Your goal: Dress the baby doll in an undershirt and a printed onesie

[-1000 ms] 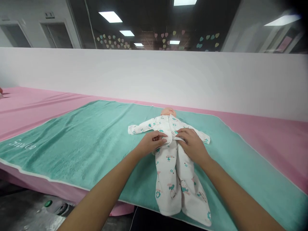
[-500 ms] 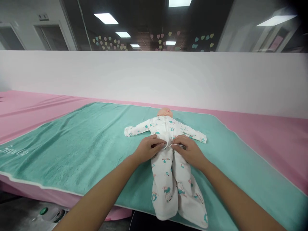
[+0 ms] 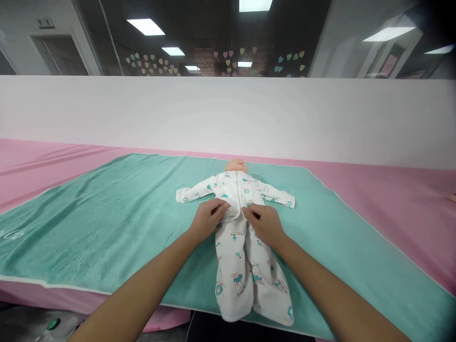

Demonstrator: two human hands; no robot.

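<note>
A baby doll (image 3: pixel 236 165) lies on its back with its head toward the white wall and its arms spread. It wears a white printed jacket (image 3: pixel 228 186) and matching trousers (image 3: pixel 233 266), whose wide legs reach toward me. My left hand (image 3: pixel 208 219) pinches the jacket's lower front on the left, fingers closed on the cloth. Over the right front panel, my right hand (image 3: pixel 265 222) has thumb and forefinger together at the jacket's edge. The jacket's front hem hangs over the trouser waist between my hands.
A green blanket (image 3: pixel 117 218) lies under the doll on a pink cover (image 3: pixel 377 194). Behind stands a low white wall (image 3: pixel 213 118) with glass above. Part of another person's hand (image 3: pixel 452 197) shows at the right edge. A green-capped container (image 3: pixel 53 324) sits below at left.
The white tie string between my fingers is no longer visible there. My hands have moved slightly apart and now hold the jacket's front edges, its hem lying down over the trousers. The view has shifted slightly.
</note>
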